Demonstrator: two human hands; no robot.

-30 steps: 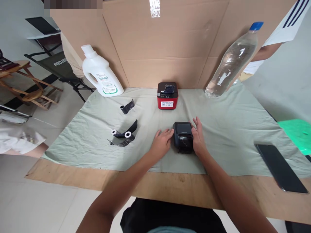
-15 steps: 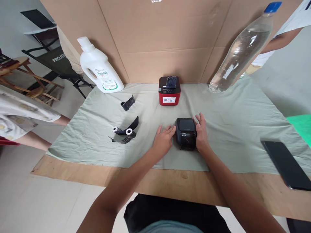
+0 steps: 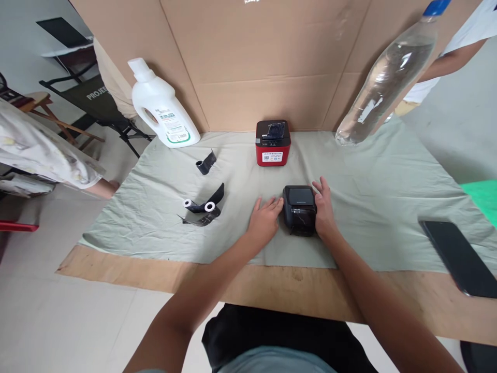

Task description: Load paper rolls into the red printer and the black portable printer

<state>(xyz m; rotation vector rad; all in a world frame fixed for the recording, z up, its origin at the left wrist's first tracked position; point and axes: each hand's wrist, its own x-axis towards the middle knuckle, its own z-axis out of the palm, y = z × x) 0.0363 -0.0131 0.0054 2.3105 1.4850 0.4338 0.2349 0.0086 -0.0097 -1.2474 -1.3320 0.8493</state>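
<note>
A small black box-shaped device (image 3: 299,210), which looks like a label printer, rests on the cloth between my hands. My left hand (image 3: 264,220) lies at its left side, fingers stretched out and fingertips at the casing. Against the right side is my right hand (image 3: 324,211), its fingers extended and partly hidden behind the casing. Farther back stands a red and black printer (image 3: 273,150) with a white label on its front. To the left lie two rolls of black film (image 3: 202,207) with white cores, and another black roll (image 3: 205,163) behind them.
A white detergent bottle (image 3: 165,111) and a large water-filled bottle (image 3: 382,85) stand before a cardboard wall (image 3: 264,62). A black phone (image 3: 458,256) lies at the right. The table's wooden front edge (image 3: 303,285) shows below the cloth. Other people stand on both sides.
The view has shifted slightly. Both hands stay at the sides of the black printer, which keeps its place on the cloth. The person at the left has moved.
</note>
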